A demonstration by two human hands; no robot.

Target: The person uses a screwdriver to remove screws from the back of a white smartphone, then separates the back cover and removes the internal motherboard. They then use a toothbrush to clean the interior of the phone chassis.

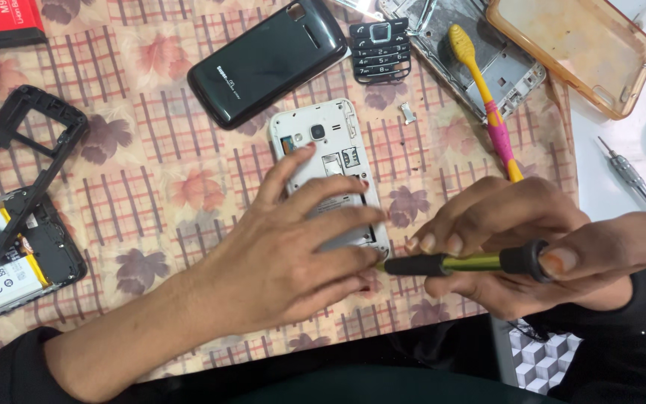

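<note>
White phone [328, 161] with its back cover off lies mid-frame on the floral-cloth table [151, 187], open battery bay mostly under the left hand [285, 254]; that hand's fingers [338, 187] are spread flat, pressing the phone down, gripping nothing. Right hand [540, 251] at lower right, fingers closed around a screwdriver [457, 263], tip at the phone's lower edge. Black back cover [267, 60] upper centre. Yellow-pink toothbrush [484, 97] rests in a metal phone frame [521, 71] upper right, beside an orange clear case [573, 49].

A glossy black plastic phone back cover [267, 60] lies beside a small black keypad [380, 50]. A yellow-and-pink toothbrush [485, 97] rests across what looks like a metal phone frame [521, 71].
</note>
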